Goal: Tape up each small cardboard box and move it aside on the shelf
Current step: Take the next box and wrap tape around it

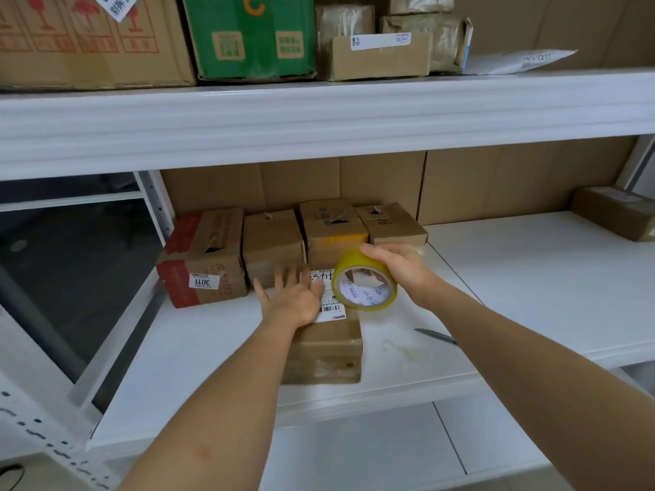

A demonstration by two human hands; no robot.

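A small cardboard box (pixel 328 352) with a white shipping label on top lies on the white shelf (pixel 198 356) in front of me. My left hand (pixel 296 295) presses flat on its top with straight, spread fingers. My right hand (pixel 397 264) grips a roll of yellow tape (pixel 365 279) from above, held just over the box's far right corner. Behind the box, several small cardboard boxes (pixel 273 239) stand in a row against the back, the leftmost one (pixel 202 256) with red print.
A knife blade (pixel 434 335) lies on the shelf right of the box, partly hidden by my right forearm. A scrap of clear tape (pixel 404 350) lies nearby. Another box (pixel 615 212) sits at the far right. Large cartons (pixel 248 33) fill the upper shelf.
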